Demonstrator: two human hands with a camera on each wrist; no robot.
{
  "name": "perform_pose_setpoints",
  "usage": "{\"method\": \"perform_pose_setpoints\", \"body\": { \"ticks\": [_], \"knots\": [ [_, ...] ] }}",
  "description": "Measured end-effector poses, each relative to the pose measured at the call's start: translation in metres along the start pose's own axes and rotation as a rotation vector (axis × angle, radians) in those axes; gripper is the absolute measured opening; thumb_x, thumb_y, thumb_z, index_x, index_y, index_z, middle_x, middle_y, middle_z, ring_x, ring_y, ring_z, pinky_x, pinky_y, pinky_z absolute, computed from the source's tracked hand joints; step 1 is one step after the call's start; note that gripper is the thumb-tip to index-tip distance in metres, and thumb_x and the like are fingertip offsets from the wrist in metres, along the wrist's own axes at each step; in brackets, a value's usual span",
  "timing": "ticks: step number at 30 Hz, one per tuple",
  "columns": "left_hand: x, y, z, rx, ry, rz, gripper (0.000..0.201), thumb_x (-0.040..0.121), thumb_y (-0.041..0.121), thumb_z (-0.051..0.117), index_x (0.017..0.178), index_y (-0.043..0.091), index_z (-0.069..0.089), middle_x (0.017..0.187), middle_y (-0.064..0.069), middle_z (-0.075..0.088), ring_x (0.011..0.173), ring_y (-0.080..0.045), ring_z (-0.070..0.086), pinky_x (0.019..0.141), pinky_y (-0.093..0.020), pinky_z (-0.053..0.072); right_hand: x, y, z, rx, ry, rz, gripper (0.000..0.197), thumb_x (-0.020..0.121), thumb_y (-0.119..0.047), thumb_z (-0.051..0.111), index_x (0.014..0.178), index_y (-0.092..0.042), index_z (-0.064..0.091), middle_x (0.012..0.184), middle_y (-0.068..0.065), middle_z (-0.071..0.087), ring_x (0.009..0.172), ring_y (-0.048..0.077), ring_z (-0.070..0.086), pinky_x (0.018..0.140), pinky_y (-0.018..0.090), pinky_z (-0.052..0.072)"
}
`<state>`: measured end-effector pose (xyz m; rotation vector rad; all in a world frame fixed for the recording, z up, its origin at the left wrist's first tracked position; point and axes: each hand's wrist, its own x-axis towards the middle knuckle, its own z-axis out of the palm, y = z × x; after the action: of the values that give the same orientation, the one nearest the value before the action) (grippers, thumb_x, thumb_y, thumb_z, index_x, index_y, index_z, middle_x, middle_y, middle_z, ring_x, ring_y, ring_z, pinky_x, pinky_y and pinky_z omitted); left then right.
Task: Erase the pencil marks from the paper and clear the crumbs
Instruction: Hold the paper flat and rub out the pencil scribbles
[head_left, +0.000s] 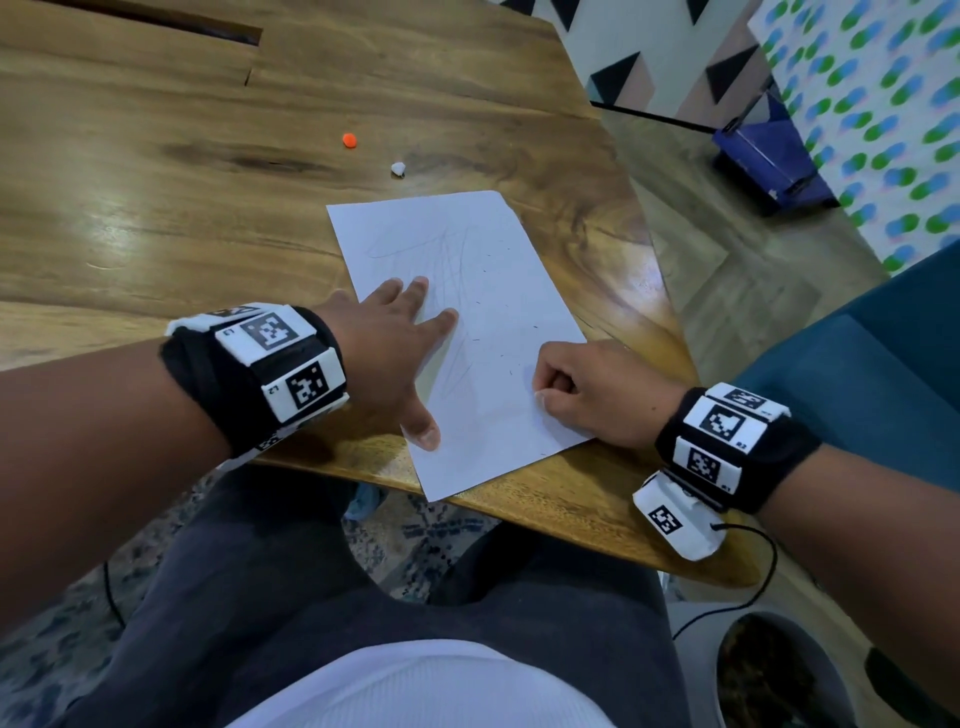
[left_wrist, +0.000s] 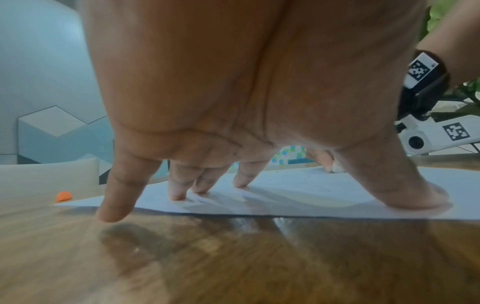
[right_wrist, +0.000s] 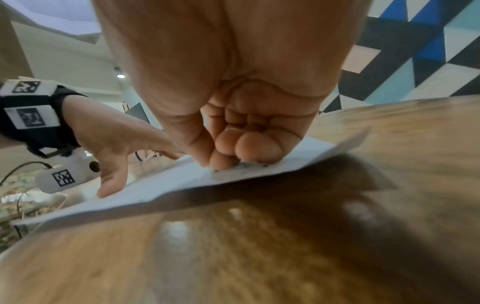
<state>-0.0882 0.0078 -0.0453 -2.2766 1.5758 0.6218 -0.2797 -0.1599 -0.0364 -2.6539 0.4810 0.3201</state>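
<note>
**Head view: left hand pinning the sheet while the right works its near edge**

The head view is showing a white paper sheet lying on the wooden table, its near corner hanging just past the table's front edge. The left hand is spreading flat on the sheet's left side, fingers straight and splayed, thumb pressing near the bottom edge; the little finger is landing on bare wood. The right hand is curling into a tight fist at the sheet's right edge, fingertips pinched down against the paper. Something pale is peeking out at the thumb, probably a small eraser, though I cannot tell for certain what it is gripping. Faint pencil strokes and small dark crumbs are scattered across the page. An orange bit and a white scrap are sitting well beyond the far edge.

Risks, as I judge them: rubbing so close to the unpinned right edge could be buckling or tearing the sheet, since that edge is already lifting in the right wrist view. The overhanging corner could crease, and crumbs could be falling into the lap.

The sheet's long axis is running from the near overhanging corner away toward the far left, rotated slightly anticlockwise from square.
</note>
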Motion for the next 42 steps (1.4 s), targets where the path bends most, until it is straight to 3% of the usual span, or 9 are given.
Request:
{"method": "perform_pose_setpoints", "body": {
  "ticks": [7, 11, 14, 22, 27, 31, 33, 37, 42],
  "knots": [
    [-0.001, 0.002, -0.001, 0.0, -0.012, 0.001, 0.141, 0.061, 0.088, 0.068, 0.159, 0.032, -0.015, 0.168, -0.009, -0.024, 0.157, -0.031, -0.013, 0.12, -0.064, 0.023, -0.023, -0.004, -0.001, -0.027, -0.299, -0.142, 0.006, 0.093, -0.027, 0.061, 0.087, -0.03, 0.06, 0.08, -0.018, 0.065, 0.077, -0.001, 0.06, 0.065, 0.013, 0.043],
    [-0.002, 0.001, 0.0, 0.001, 0.002, 0.003, 0.14, 0.06, 0.089, 0.066, 0.159, 0.033, -0.015, 0.168, -0.008, -0.024, 0.157, -0.029, -0.012, 0.119, -0.063, 0.025, -0.01, 0.0, -0.002, 0.098, -0.087, -0.018, 0.008, 0.092, -0.021, 0.061, 0.086, -0.024, 0.059, 0.074, -0.013, 0.063, 0.066, 0.002, 0.055, 0.063, 0.02, 0.043],
    [-0.002, -0.001, 0.0, -0.001, -0.003, 0.006, 0.14, 0.06, 0.09, 0.065, 0.159, 0.034, -0.016, 0.168, -0.007, -0.025, 0.157, -0.028, -0.013, 0.119, -0.063, 0.025, -0.002, -0.001, 0.002, 0.026, 0.026, 0.033, 0.007, 0.093, -0.021, 0.059, 0.086, -0.021, 0.057, 0.074, -0.009, 0.064, 0.069, 0.009, 0.057, 0.063, 0.026, 0.043],
    [-0.002, -0.008, 0.007, -0.036, 0.055, 0.036, 0.137, 0.059, 0.093, 0.06, 0.158, 0.035, -0.014, 0.168, -0.006, -0.023, 0.157, -0.026, -0.012, 0.122, -0.06, 0.018, -0.023, 0.001, -0.001, 0.004, -0.319, -0.152, 0.008, 0.093, -0.027, 0.061, 0.087, -0.029, 0.058, 0.082, -0.016, 0.065, 0.077, 0.001, 0.06, 0.067, 0.016, 0.046],
    [-0.005, -0.015, 0.019, -0.076, 0.132, 0.059, 0.134, 0.056, 0.097, 0.049, 0.159, 0.034, -0.009, 0.169, -0.003, -0.018, 0.157, -0.022, -0.012, 0.124, -0.055, 0.011, 0.0, -0.006, -0.012, 0.149, -0.025, 0.029, 0.005, 0.091, -0.022, 0.063, 0.088, -0.025, 0.062, 0.08, -0.011, 0.066, 0.07, 0.005, 0.058, 0.065, 0.026, 0.045],
    [-0.005, -0.007, 0.015, -0.032, 0.113, 0.057, 0.135, 0.06, 0.095, 0.053, 0.16, 0.031, -0.011, 0.169, -0.004, -0.019, 0.157, -0.023, -0.014, 0.123, -0.057, 0.01, 0.012, -0.039, 0.006, -0.044, -0.146, -0.144, 0.006, 0.094, -0.027, 0.06, 0.098, -0.023, 0.061, 0.086, -0.014, 0.063, 0.078, 0.004, 0.056, 0.065, 0.016, 0.041],
    [-0.008, -0.003, 0.013, -0.019, 0.085, 0.061, 0.135, 0.063, 0.093, 0.056, 0.16, 0.03, -0.013, 0.169, -0.005, -0.022, 0.156, -0.024, -0.017, 0.123, -0.059, 0.008, 0.021, -0.051, 0.013, -0.089, -0.144, -0.197, 0.006, 0.093, -0.027, 0.06, 0.096, -0.022, 0.061, 0.081, -0.012, 0.062, 0.075, 0.008, 0.056, 0.066, 0.022, 0.044],
    [-0.011, -0.001, 0.008, 0.034, 0.057, 0.068, 0.136, 0.065, 0.093, 0.056, 0.161, 0.027, -0.015, 0.168, -0.007, -0.023, 0.156, -0.027, -0.016, 0.121, -0.06, 0.013, 0.055, -0.046, 0.0, -0.108, 0.024, -0.032, 0.005, 0.089, -0.022, 0.054, 0.089, -0.018, 0.058, 0.082, -0.002, 0.064, 0.081, 0.021, 0.061, 0.066, 0.032, 0.049],
    [-0.011, 0.0, 0.007, 0.042, 0.042, 0.06, 0.14, 0.062, 0.093, 0.059, 0.16, 0.027, -0.015, 0.168, -0.008, -0.024, 0.156, -0.028, -0.015, 0.12, -0.06, 0.018, 0.065, -0.041, -0.007, -0.126, 0.078, 0.055, 0.008, 0.09, -0.021, 0.052, 0.092, -0.016, 0.058, 0.083, 0.0, 0.065, 0.082, 0.023, 0.061, 0.068, 0.036, 0.053]
  ]
}}
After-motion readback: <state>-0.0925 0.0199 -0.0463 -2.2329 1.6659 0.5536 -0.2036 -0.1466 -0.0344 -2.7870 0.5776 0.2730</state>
